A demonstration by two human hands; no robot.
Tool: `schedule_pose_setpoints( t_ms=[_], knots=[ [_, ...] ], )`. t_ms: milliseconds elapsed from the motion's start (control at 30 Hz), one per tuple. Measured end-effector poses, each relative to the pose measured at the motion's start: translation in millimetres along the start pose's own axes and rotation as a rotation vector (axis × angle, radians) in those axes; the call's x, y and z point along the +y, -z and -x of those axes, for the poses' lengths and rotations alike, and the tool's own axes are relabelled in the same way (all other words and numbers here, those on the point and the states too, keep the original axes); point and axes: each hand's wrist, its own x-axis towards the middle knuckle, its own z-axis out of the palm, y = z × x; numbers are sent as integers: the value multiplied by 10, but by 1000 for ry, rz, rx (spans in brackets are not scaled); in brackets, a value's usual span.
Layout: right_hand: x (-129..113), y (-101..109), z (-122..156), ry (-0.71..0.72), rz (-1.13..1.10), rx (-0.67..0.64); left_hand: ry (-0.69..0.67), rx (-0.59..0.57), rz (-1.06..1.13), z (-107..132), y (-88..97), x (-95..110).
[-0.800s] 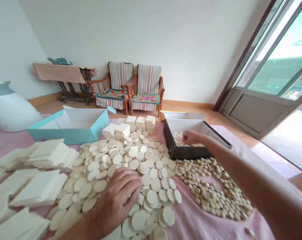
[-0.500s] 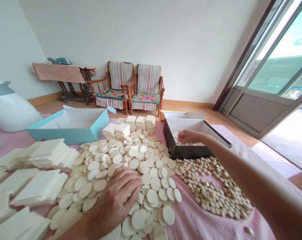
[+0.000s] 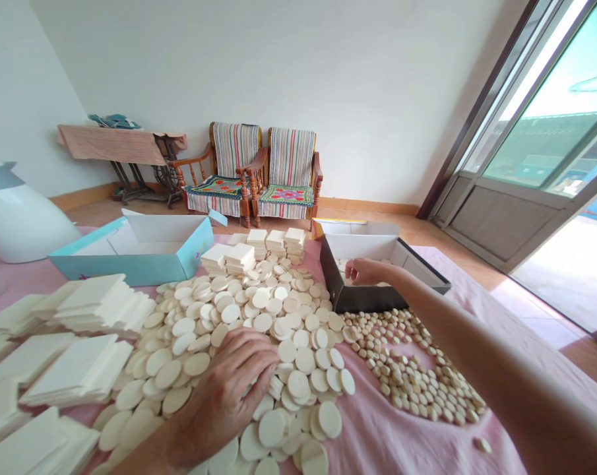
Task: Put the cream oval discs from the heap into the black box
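My left hand (image 3: pixel 236 379) rests palm down, fingers together and curled, over a heap of pale round wooden discs (image 3: pixel 305 361). A few discs show on edge by its thumb, and its fingertips are hidden among them. My right hand (image 3: pixel 365 272) reaches into a black box (image 3: pixel 372 299) with a white inside. Its fingers are bent and closed low in the box; what they hold, if anything, does not show. Some pale discs lie on the box floor around it. Small wooden beads or plugs (image 3: pixel 421 389) are spread below my right forearm.
Stacks of square pale tiles (image 3: pixel 75 369) stand at the left, with more square stacks (image 3: pixel 239 258) behind the heap. A light blue open box (image 3: pixel 130 269) and a white jug (image 3: pixel 21 218) sit at the back left. A pink cloth (image 3: pixel 372 435) covers the table.
My right hand has shifted slightly left and down inside the black box, its fingers more curled. My left hand stays in place on the discs. The view has turned a little to the right.
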Motion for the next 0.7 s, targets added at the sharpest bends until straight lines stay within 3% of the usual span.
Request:
schedule_pose_setpoints(
  t_ms=[167,267,333,467,600,700],
  knots=[
    [-94,185,310,15,-47,220,2,-8,-4,16,-18,-12],
    [-223,192,688,150,-233,313,3,-2,2,7,-10,-2],
    [-355,81,972,292,-354,249,6,-3,2,0,-2,3],
    [-606,-318,1419,405,-236,45,4,-12,1,-5,1,-1],
    [-708,-673,1563,418,-187,-32,2,-6,-2,-9,-9,-4],
    [-729,-809,1544,409,-220,-12,7,-1,-14,-20,-5,7]
  ],
)
